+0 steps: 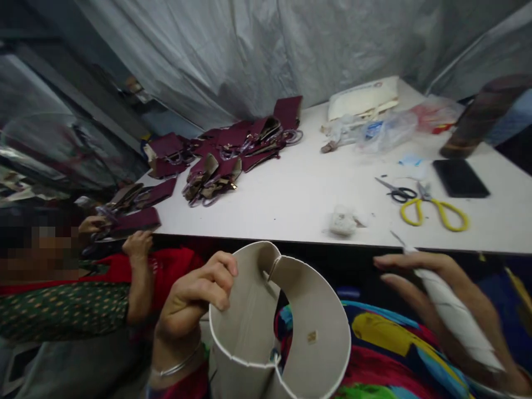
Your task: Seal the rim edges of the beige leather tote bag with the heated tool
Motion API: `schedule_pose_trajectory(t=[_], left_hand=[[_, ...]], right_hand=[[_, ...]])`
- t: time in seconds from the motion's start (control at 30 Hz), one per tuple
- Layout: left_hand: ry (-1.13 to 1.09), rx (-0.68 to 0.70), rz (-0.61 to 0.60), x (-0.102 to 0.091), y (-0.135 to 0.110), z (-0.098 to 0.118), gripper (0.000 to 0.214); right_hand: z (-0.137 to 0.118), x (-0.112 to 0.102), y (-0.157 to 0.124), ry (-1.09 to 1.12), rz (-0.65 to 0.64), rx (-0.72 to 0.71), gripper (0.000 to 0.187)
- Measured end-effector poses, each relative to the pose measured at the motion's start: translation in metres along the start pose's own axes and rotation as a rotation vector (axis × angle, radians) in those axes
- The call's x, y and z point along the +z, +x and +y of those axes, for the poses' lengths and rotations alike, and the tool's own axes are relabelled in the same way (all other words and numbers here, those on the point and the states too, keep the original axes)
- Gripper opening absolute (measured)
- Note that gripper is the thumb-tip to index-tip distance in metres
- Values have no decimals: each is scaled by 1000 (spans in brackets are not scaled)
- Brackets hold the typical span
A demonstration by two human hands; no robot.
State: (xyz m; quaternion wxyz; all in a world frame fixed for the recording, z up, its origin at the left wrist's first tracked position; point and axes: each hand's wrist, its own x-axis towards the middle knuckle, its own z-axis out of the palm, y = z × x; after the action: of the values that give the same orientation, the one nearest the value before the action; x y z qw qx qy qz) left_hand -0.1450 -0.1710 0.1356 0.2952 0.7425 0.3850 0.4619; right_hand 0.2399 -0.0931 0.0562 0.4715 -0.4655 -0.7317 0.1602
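Observation:
My left hand (203,293) is closed on the upper left rim of a stiff beige piece (320,299), its fingers over the pale edge. The piece curves into two open loops that pinch together in the middle, and a small gold-coloured patch shows on its inner wall. Off to the right, my right hand (453,299) holds a slim pointed tool with a white-wrapped handle (455,313). Its thin metal tip points up and left, apart from the beige piece. The lower part of the piece runs out of view.
On the white table (286,194) lie several maroon bags (233,144), black scissors (401,194), yellow-handled snips (434,210), a black phone (461,177), a crumpled white lump (344,220), plastic bags (386,130) and a dark bottle (477,119). A co-worker (137,271) handles maroon bags at left.

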Motion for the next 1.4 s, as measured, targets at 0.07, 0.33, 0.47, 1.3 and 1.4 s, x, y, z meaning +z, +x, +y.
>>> schedule_pose_trajectory(t=[0.07,0.33,0.47,1.3,1.4], left_hand=[[-49,9,-57,15,15,-5,24],[-92,20,-306,47,58,-6,28],[-107,1,-372,50,67,-12,24],[-232,-24,-191,53,46,-17,26],[-250,-6,-153,57,46,-13,29]], right_hand=[[-9,13,11,159,-144,9,34],[-33,48,34,217,-407,19,46],[-31,53,34,204,-381,24,40],[-19,66,24,400,-313,131,15],[-18,67,25,436,-339,187,15]])
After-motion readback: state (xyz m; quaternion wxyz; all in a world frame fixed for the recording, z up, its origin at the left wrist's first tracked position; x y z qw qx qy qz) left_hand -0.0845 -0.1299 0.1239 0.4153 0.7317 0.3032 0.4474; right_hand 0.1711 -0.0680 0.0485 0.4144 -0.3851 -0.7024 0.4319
